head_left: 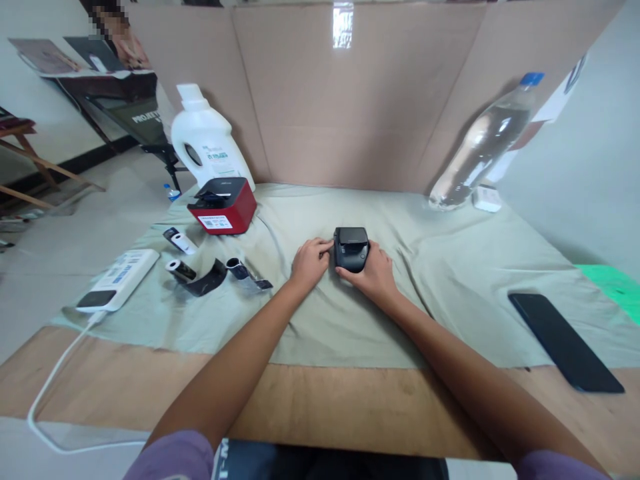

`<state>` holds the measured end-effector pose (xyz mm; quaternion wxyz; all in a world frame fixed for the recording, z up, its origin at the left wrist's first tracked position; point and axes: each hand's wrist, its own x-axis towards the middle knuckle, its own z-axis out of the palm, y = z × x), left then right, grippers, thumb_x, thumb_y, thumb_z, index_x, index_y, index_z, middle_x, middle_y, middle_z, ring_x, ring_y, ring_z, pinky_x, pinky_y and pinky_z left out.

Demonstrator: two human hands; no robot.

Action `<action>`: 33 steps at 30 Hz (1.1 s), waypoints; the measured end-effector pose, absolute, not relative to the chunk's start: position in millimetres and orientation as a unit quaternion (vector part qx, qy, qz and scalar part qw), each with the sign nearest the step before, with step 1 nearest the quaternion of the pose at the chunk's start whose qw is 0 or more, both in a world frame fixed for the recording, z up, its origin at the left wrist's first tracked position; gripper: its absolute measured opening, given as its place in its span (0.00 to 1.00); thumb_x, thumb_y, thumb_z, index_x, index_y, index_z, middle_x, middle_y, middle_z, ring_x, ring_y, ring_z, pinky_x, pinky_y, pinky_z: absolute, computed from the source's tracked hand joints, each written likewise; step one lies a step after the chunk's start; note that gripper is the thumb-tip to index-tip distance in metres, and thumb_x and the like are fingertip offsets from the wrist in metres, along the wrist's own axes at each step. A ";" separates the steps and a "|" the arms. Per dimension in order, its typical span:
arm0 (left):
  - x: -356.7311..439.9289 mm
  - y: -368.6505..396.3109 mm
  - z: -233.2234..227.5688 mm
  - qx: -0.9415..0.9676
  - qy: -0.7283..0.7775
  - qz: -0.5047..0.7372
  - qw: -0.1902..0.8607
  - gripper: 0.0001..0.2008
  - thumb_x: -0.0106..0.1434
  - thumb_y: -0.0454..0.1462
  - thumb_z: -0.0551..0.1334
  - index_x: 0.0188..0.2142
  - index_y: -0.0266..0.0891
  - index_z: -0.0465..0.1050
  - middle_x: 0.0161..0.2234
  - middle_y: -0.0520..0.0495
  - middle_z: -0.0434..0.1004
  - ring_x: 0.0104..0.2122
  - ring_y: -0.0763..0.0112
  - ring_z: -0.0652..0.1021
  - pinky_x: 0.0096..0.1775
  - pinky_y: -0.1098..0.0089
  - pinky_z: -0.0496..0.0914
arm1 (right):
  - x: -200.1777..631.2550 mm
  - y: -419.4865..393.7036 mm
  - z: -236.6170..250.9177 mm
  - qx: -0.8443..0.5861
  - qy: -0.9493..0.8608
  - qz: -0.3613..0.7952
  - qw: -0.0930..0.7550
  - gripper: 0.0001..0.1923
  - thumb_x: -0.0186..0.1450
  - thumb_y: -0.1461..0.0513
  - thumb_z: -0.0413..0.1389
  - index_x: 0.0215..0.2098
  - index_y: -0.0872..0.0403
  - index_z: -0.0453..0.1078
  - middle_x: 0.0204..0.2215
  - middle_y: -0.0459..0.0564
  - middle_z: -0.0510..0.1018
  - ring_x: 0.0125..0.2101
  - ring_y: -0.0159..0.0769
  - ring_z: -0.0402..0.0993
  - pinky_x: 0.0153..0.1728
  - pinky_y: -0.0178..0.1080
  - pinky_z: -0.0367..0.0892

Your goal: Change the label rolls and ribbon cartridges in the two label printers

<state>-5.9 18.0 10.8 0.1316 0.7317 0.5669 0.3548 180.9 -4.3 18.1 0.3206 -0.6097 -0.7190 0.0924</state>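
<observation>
A small black portable printer (351,250) sits on the pale green cloth (320,333), in front of me. My right hand (376,268) is closed around its right side, the thumb along the front edge. My left hand (311,260) has its fingers curled, with the fingertips pressed against the printer's left side. Left of my hands lie a small roll with a dark curled strip (207,280), a second roll with a loose end (245,273) and a white-and-dark roll (181,241). Behind them stands a red and black boxy device (240,207) with a white label.
A white jug (213,143) stands at the back left; a clear bottle with a blue cap (490,147) leans against the cardboard panel (360,93). A white power strip (120,280) lies left, a black phone (565,343) right. A person (127,43) is in the background.
</observation>
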 end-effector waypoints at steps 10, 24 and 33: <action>-4.7 34.3 18.5 0.738 0.535 0.389 0.136 0.26 0.68 0.32 0.54 0.64 0.42 0.70 0.55 0.43 0.74 0.56 0.63 0.72 0.61 0.64 0.65 | 179.6 -4.4 20.7 -0.603 -0.726 0.092 0.317 0.45 0.53 0.41 0.63 0.60 0.59 0.62 0.52 0.66 0.76 0.53 0.63 0.72 0.55 0.57 0.62; 17.1 56.6 99.6 0.751 0.653 0.100 -0.012 0.14 0.65 0.41 0.60 0.44 0.40 0.82 0.45 0.39 0.82 0.47 0.54 0.80 0.49 0.61 0.71 | 180.4 -6.2 23.7 -0.603 -0.729 0.089 0.311 0.44 0.54 0.43 0.63 0.59 0.58 0.62 0.52 0.65 0.76 0.52 0.62 0.72 0.52 0.54 0.63; 22.2 74.3 104.6 0.795 0.602 0.075 0.011 0.13 0.66 0.42 0.61 0.43 0.49 0.84 0.44 0.47 0.85 0.44 0.60 0.81 0.44 0.66 0.71 | 179.9 -5.2 21.4 -0.605 -0.729 0.094 0.306 0.46 0.53 0.42 0.63 0.60 0.61 0.61 0.51 0.66 0.76 0.53 0.63 0.71 0.53 0.55 0.62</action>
